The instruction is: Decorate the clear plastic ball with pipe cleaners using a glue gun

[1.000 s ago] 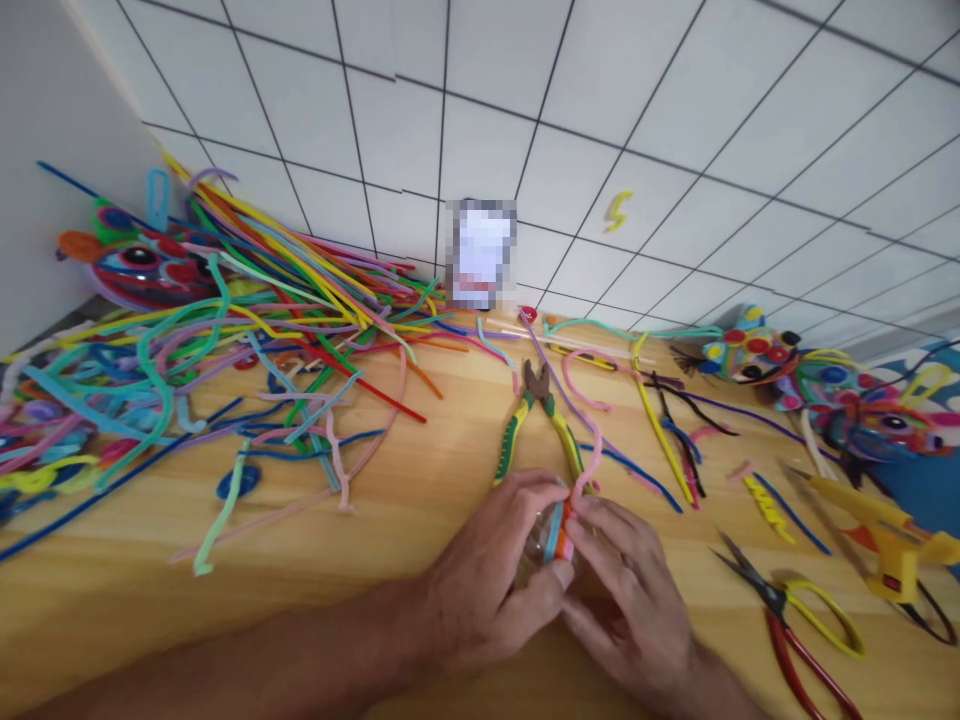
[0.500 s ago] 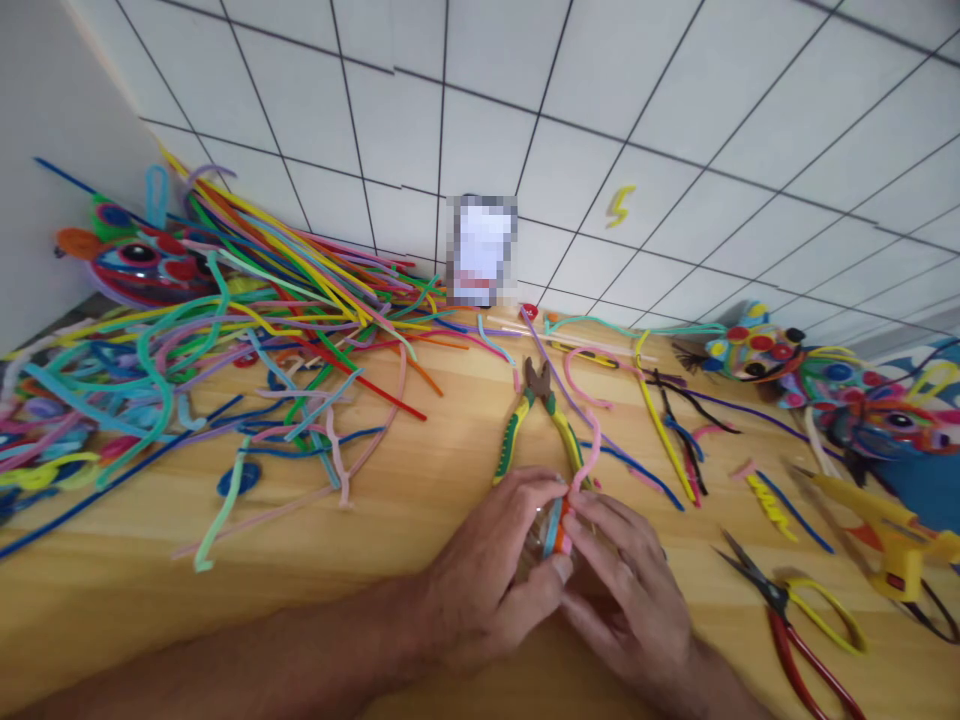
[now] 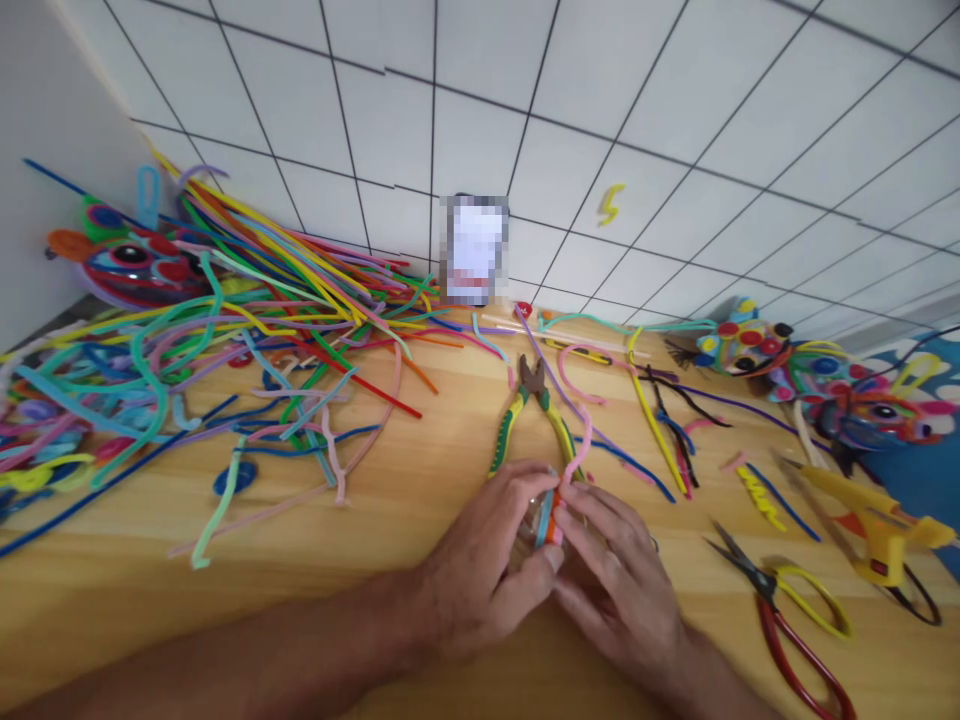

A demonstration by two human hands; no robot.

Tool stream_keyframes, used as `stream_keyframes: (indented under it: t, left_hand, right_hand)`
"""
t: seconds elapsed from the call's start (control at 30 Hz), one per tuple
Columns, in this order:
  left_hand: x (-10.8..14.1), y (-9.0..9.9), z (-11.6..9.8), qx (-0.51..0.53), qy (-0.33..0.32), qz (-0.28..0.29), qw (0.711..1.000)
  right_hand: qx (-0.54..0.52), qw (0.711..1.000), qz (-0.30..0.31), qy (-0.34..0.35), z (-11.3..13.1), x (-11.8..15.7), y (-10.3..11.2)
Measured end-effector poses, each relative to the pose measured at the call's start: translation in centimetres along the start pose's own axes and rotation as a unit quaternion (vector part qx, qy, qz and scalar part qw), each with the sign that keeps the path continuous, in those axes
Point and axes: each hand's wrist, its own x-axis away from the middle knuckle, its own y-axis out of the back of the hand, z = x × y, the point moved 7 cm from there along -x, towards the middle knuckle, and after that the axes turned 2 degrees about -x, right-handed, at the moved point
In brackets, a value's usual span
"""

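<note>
My left hand curls around a small clear object, mostly hidden by my fingers; its kind does not show. Light blue and orange pipe cleaner bands run across it. From the other side my right hand closes on the same object, with its fingertips at a pink pipe cleaner. The pink strand's loose end curves up and away above my fingers. Just beyond my hands, pliers with green and yellow handles lie with handles spread.
A heap of pipe cleaners covers the left. Scissors and a yellow glue gun lie right. A phone leans against the tiled wall. Decorated figures stand at the far left and right. A blue disc lies on the table.
The whole view has shifted slightly, so everything sits a little further left. Both hands keep their hold, and the pink pipe cleaner's loose end leans a bit differently.
</note>
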Motion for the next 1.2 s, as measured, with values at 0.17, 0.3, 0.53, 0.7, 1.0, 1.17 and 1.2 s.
stream_keyframes:
  t: [0.17,0.3,0.53,0.7,1.0,1.17,1.2]
  left_hand:
    - [0.05,-0.09,0.0,-0.006,-0.009,0.002,1.0]
    - [-0.03,0.07,-0.06,-0.01,-0.006,0.004,1.0]
    - [-0.03,0.18,-0.13,-0.018,-0.018,0.001,1.0]
    - [0.09,0.12,-0.06,-0.021,-0.021,-0.003,1.0]
    - [0.04,0.14,-0.15,-0.037,-0.025,-0.006,0.999]
    - [-0.14,0.16,-0.23,-0.049,-0.036,-0.01,0.998]
    - [-0.18,0.17,-0.24,-0.048,-0.038,-0.011,0.998]
  right_hand:
    - [0.007,1.0,-0.003,0.003,0.07,-0.06,0.08]
    - [0.008,1.0,-0.005,0.0,0.07,-0.11,0.05]
    - [0.005,1.0,-0.013,0.003,0.04,-0.13,0.03]
    - [0.004,1.0,-0.009,0.004,0.04,-0.11,-0.13]
    - [0.002,1.0,-0.013,0.006,0.05,-0.11,-0.07]
    - [0.002,1.0,-0.017,0.01,0.11,-0.24,-0.2]
    - [0.003,1.0,-0.016,0.011,0.11,-0.24,-0.22]
